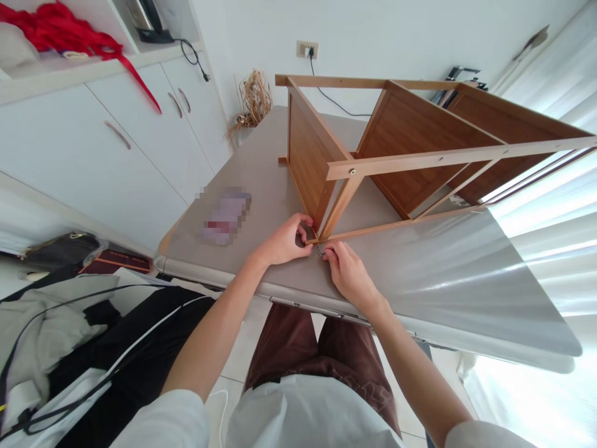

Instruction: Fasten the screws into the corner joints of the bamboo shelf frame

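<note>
A brown wooden shelf unit (401, 158) lies on its side across the table (433, 267), its shelf panels standing upright. My left hand (288, 239) is closed round the near lower corner of the frame, thumb and fingers on the end of the rail. Just right of that corner, my right hand (347, 274) pinches a small bent metal hex key (320, 250), whose tip meets the rail's near face. A bolt head (352, 172) shows in the upper rail above. My fingers hide part of the joint.
A pixelated, blurred item (226, 214) lies on the table left of the unit. White cabinets (116, 143) stand at left, and a wall socket (307, 49) with a cable is behind. Clothes and cables (107, 348) are piled at lower left; a sheer curtain (555, 205) hangs at right.
</note>
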The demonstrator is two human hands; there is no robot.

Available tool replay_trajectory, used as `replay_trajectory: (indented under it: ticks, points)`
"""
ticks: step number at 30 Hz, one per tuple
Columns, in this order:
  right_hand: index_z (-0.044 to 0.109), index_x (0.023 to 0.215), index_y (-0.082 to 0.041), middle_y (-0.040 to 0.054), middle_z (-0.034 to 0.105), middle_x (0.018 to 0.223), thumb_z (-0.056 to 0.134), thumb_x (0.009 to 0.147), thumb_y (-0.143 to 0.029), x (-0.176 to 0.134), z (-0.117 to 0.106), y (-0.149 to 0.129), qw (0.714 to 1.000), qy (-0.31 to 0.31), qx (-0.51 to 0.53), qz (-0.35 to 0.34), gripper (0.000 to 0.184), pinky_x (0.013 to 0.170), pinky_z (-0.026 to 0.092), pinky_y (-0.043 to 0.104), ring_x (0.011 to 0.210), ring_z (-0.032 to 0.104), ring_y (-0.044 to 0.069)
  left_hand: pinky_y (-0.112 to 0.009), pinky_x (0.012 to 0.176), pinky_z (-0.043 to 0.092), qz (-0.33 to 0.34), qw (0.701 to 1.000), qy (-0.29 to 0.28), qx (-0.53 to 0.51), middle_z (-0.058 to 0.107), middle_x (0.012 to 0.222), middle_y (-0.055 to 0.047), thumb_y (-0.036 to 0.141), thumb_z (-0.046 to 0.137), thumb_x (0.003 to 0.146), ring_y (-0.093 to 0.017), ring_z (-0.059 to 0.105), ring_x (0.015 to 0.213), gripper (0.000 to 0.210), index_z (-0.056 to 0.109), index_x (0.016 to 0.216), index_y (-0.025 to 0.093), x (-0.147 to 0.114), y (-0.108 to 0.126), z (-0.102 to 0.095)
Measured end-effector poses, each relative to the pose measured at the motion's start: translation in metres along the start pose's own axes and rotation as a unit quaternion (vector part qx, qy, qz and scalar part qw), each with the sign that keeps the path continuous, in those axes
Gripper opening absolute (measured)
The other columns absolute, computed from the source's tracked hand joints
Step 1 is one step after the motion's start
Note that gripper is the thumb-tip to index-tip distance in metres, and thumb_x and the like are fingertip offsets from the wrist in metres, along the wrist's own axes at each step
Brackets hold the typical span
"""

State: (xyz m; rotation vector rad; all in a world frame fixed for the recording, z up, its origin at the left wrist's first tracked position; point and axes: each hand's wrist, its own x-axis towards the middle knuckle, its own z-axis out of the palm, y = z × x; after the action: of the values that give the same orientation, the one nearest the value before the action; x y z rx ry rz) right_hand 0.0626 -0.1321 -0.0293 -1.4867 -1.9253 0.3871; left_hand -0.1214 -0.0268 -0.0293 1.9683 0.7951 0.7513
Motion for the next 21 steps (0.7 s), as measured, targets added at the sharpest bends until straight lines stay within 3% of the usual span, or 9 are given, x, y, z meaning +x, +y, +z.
replay_trajectory:
  ticks: [21]
  points:
    - [0.050,0.095,-0.023,0.0061,0.057,0.087,0.030,0.102,-0.021,0.0004,0.0010,0.0042,1.000,-0.007,0.000,-0.018,0.021,0.078,0.044,0.033,0.084,0.054,0.021,-0.028,0.080,0.049,-0.012,1.000,-0.001,0.020,0.056,0.081,0.003,0.017,0.069,0.072,-0.013,0.058,0.076,0.049,0.047,0.115,0.020,0.0007,0.0033,-0.0006]
